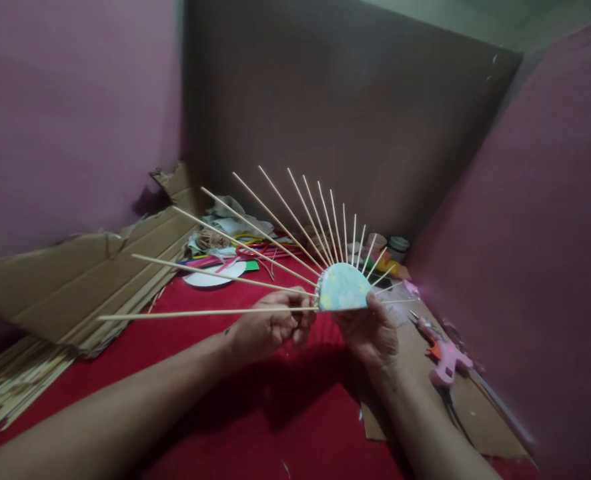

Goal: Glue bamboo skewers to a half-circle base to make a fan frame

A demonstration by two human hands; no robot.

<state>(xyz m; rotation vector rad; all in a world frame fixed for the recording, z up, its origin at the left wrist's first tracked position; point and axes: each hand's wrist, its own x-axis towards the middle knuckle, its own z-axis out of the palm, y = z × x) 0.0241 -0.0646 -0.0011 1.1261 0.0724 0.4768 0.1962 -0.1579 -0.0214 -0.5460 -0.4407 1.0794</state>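
Note:
A half-round piece covered in pale green, yellow-flecked material (pixel 344 287) is held up in front of me, its straight edge down. Thin wooden sticks (pixel 235 238) fan out from its curved edge, longest at the left and shorter toward the right. My right hand (pixel 373 327) grips the piece at its lower right, thumb on the front and fingers underneath. At the left end, my left hand (pixel 275 323) is closed, fingers curled close to the base of the lowest sticks. What those fingers pinch, if anything, is hidden.
A pink glue gun (pixel 448 363) lies on a cardboard sheet (pixel 490 407) at the right. Loose sticks (pixel 25 383) and torn cardboard (pixel 85 280) are at the left. Behind, a white disc (pixel 213 275) and jars (pixel 399 247) sit on the red surface (pixel 255 427).

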